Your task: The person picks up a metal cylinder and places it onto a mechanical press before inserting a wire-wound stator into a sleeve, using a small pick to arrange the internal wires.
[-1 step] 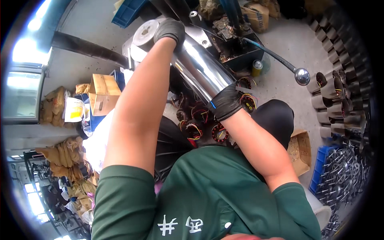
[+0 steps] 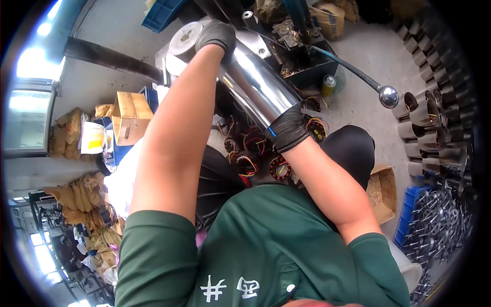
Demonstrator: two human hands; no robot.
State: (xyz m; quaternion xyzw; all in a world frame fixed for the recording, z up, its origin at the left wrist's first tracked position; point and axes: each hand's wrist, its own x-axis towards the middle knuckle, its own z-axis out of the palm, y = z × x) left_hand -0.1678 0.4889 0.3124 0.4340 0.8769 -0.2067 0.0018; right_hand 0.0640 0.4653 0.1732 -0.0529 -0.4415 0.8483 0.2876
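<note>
A shiny metal tube lies slanted in front of me, its far end against a press-like metal fixture. My left hand, in a dark glove, is closed over the far end, beside a pale round metal disc. Its fingertips are hidden behind the tube. Around the near end my right hand, also gloved, is wrapped, with a blue mark at the glove's edge. Below the tube sit several round motor stators with red, yellow and black wires.
A lever with a steel ball knob reaches out at right from an oily machine base. A yellow-green can stands beside it. Stacked dark metal tubes and a blue crate of metal shafts line the right. Cardboard boxes stand left.
</note>
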